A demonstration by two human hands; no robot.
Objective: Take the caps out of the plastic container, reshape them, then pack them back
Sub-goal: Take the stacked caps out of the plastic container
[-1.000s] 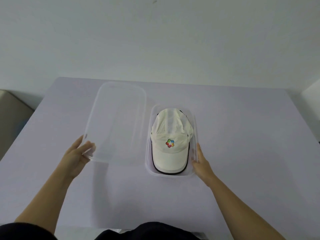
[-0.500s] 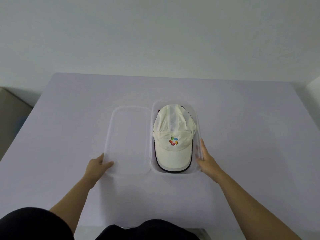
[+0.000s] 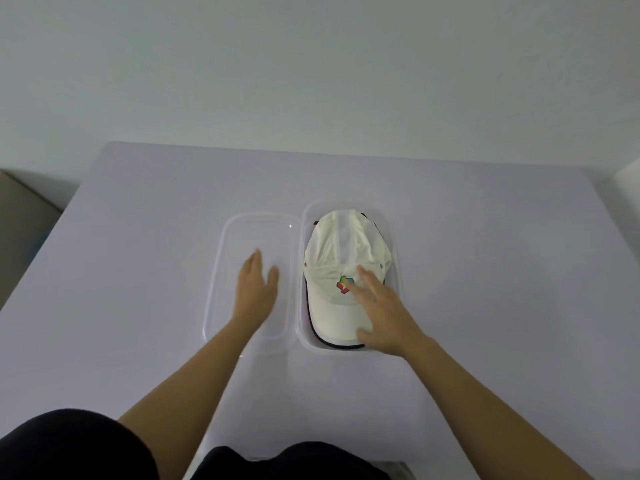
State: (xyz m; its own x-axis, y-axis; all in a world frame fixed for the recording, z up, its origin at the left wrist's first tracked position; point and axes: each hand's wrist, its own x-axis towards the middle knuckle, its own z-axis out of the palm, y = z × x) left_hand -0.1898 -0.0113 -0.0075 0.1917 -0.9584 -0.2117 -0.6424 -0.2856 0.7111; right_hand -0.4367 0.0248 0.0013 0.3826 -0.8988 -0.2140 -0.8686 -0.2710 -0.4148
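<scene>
We took the clear plastic container (image 3: 398,271) as our landmark; it stood open on the pale lilac table (image 3: 502,271), long axis running away from us. Inside it lay a cream cap (image 3: 341,251), crown at the far end and brim toward us, with a multicoloured logo (image 3: 344,284) on its front panel. A dark edge showed beneath the brim at the container's near end; whether it belonged to a second cap we could not tell. The clear lid (image 3: 252,237) lay flat on the table just to the left of the container, their long sides almost touching. Our right hand (image 3: 384,306) rested over the cap within the container, fingers spread across the front panel and brim, the thumb at the brim's near edge, not yet closed around the fabric. Our left hand (image 3: 256,285) was over the lid, left of the container, fingers extended and grasping nothing.
</scene>
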